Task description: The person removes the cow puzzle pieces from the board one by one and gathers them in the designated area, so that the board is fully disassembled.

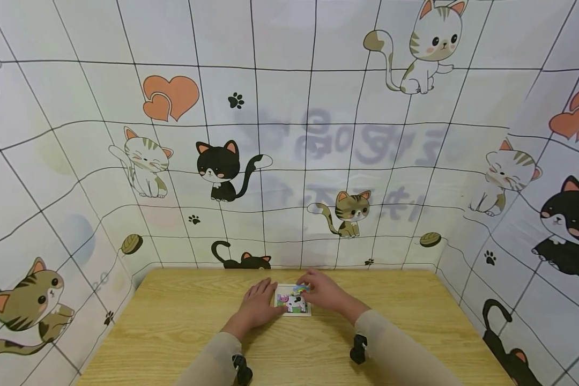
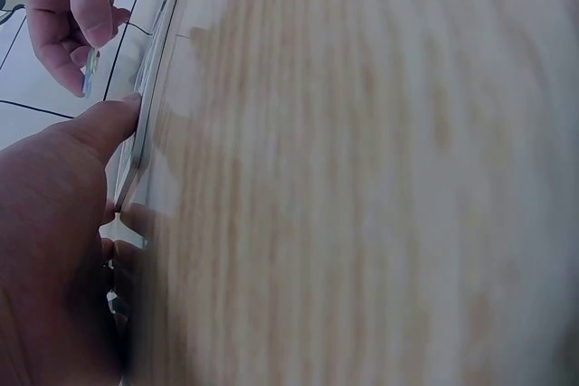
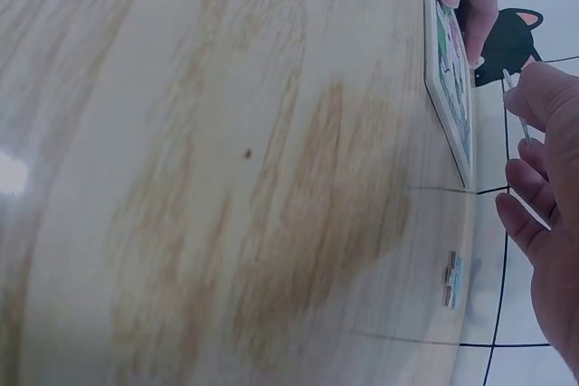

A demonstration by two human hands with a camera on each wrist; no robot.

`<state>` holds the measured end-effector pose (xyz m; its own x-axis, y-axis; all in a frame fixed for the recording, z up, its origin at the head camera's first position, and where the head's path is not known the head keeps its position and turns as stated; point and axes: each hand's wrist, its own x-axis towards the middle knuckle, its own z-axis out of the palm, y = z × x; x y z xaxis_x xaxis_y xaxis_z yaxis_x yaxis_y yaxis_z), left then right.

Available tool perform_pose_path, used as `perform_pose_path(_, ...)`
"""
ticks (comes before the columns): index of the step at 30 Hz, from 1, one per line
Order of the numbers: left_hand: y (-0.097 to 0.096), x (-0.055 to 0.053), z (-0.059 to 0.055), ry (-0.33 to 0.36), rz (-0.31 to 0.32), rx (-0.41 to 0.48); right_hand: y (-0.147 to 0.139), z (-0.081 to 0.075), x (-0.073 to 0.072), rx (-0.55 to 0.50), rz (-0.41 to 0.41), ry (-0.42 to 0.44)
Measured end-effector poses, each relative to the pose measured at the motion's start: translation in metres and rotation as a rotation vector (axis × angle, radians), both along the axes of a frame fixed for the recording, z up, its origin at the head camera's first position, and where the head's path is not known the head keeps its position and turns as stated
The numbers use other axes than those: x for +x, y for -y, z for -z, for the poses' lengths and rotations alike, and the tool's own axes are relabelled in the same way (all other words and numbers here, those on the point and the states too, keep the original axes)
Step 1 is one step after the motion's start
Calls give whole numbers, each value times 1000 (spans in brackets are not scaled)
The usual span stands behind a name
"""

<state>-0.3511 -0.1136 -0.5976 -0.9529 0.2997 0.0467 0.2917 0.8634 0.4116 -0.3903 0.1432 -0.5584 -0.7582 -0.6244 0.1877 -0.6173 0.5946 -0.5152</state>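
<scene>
A small white-framed jigsaw puzzle (image 1: 294, 314) lies flat near the table's far side, with a cartoon cow (image 1: 296, 304) on it. My left hand (image 1: 257, 308) rests at its left side, fingers stretched forward, and the thumb (image 2: 122, 119) presses on the puzzle near its lower left corner. Over the puzzle's upper right part, my right hand (image 1: 327, 292) pinches a thin blue-and-yellow puzzle piece (image 1: 299, 289) between thumb and fingers. In the left wrist view that puzzle piece (image 2: 90, 72) is seen edge-on, raised above the board.
The wooden table (image 1: 183, 321) ends at a white grid-patterned cloth wall (image 1: 280, 214) printed with cats. Another loose puzzle piece (image 3: 451, 279) lies on the table right of the puzzle, hidden in the head view. Black wrist devices (image 1: 358, 348) sit on both sleeves.
</scene>
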Motion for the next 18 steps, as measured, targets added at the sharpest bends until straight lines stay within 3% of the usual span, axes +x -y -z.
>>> perform_pose_path(8,1,1,4,-30,7,41,-8,-5,1,-21,-9,7)
perform_pose_path(18,2,-5,14,-35,-10,0,-21,-9,3,-48,9,-36)
